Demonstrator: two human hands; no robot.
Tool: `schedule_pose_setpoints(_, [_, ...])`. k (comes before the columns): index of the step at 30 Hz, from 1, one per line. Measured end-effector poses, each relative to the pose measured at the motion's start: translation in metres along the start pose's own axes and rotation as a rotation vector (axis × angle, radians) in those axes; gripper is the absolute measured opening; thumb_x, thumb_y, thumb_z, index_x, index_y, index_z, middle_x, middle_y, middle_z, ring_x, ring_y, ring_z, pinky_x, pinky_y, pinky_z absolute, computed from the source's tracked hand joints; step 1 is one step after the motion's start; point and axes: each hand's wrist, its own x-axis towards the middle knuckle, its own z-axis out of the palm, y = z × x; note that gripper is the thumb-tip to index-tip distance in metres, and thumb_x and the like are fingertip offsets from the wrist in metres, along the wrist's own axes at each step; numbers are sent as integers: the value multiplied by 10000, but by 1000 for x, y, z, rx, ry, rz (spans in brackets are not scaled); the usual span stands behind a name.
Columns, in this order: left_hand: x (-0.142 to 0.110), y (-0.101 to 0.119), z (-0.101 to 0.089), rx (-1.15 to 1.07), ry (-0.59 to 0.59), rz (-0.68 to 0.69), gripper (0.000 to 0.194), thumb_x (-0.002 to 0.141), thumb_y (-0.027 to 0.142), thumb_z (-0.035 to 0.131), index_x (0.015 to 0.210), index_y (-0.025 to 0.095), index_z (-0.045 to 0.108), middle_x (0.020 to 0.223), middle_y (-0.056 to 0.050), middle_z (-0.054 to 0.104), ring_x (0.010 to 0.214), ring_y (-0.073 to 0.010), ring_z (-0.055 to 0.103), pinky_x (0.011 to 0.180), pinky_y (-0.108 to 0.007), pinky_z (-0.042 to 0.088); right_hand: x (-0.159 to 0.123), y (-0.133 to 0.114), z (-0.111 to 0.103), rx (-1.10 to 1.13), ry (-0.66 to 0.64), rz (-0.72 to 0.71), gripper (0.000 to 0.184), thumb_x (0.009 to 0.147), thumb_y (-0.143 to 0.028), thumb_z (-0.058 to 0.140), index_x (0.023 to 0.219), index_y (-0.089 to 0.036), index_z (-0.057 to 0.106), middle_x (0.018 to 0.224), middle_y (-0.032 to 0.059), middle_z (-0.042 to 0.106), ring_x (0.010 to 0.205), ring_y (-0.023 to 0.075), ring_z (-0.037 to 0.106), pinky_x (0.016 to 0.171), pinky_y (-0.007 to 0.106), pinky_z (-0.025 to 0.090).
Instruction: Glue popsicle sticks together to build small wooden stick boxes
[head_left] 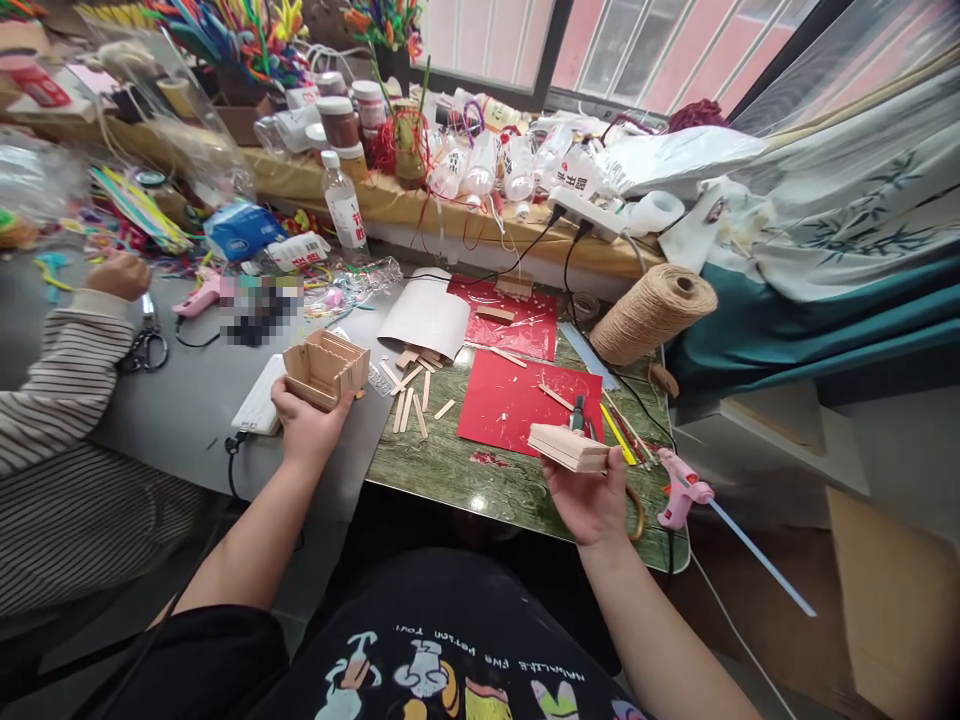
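My left hand point(311, 425) grips a small open-topped wooden box point(324, 372) built from craft sticks, raised over the power strip side of the table. In my right hand point(589, 500) is a flat wooden piece of stacked craft sticks point(571, 448), held by its edges above the front of the table. Loose craft sticks point(409, 400) lie scattered between the two hands. Behind the right hand a red sheet point(495, 395) carries wood scraps and a dark-handled tool point(577, 413). A pink glue gun point(681, 490) with a long glue stick rests at the right table edge.
A twine spool point(652, 315) stands at the back right. Another person's striped sleeve point(71, 370) is at the left, near scissors point(150, 340) and a second pink glue gun point(201, 296). Bottles point(345, 208) and jars line the sill. Black cords cross the back.
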Motion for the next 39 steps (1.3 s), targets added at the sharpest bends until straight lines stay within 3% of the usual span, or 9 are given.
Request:
schedule_pose_setpoints(4, [4,-1,10,185,-15,-113,1253,744,663,837,1597,83,125,1616,-313,319,1539,-495,312,1267,-653,264,1,-2,3,-7,35,48,512,892,-734,668,1136,-294,761,1210,31,807,1164,258,748,1016,474,598])
schedule_pose_setpoints(9, [-2,4,7,196,-10,-43,1447,686,719,847,1648,77,-22,1690,-323,188,1604,-482,176,1300,-650,182,-1,-3,6,-18,103,47,701,854,-838,615,1220,-253,739,1190,92,811,1132,318,765,1056,586,571])
schedule_pose_setpoints(13, [-18,22,-2,106,142,361,1047,758,560,838,1574,190,295,1622,-229,341,1564,-404,313,1264,-610,304,-13,2,11,2,98,91,720,867,-814,618,1240,-207,725,1191,135,807,1189,348,745,1085,605,553])
schedule_pose_setpoints(17, [-1,76,21,210,-243,740,294,930,313,663,1222,349,657,1375,-56,658,1400,-336,533,1214,-576,325,-21,5,15,15,94,187,706,867,-754,653,1249,-164,715,1148,160,811,1182,394,748,1072,642,552])
schedule_pose_setpoints(21, [44,136,76,422,-348,724,392,966,149,474,1303,250,646,1439,-142,636,1353,-362,538,1094,-567,362,-26,0,16,24,79,202,683,876,-734,651,1239,-159,714,1142,157,813,1179,395,750,1075,640,552])
schedule_pose_setpoints(25, [79,160,118,439,-377,758,453,880,106,531,1310,186,647,1403,-198,647,1270,-366,579,1016,-526,409,-34,-10,16,46,43,156,688,896,-772,592,1223,-180,716,1174,153,807,1232,386,727,1094,647,536])
schedule_pose_setpoints(31, [101,161,114,369,-369,789,316,972,204,478,1174,180,720,1283,-166,720,1183,-325,633,1048,-497,464,-43,-22,9,87,45,87,751,908,-772,558,1262,-125,701,1213,184,790,1235,381,722,1124,624,524])
schedule_pose_setpoints(36, [56,147,89,110,-169,839,373,1001,259,542,1351,243,671,1472,-79,652,1331,-303,598,1191,-510,429,-42,-32,4,146,78,67,667,932,-717,562,1250,-146,693,1198,152,798,1193,330,741,1132,553,533])
schedule_pose_setpoints(39, [-1,132,84,-26,-213,966,441,944,236,663,1379,313,661,1410,-45,705,1240,-302,676,1137,-524,492,-39,-35,0,178,71,72,621,947,-679,567,1247,-148,684,1171,141,803,1144,310,758,1128,527,534])
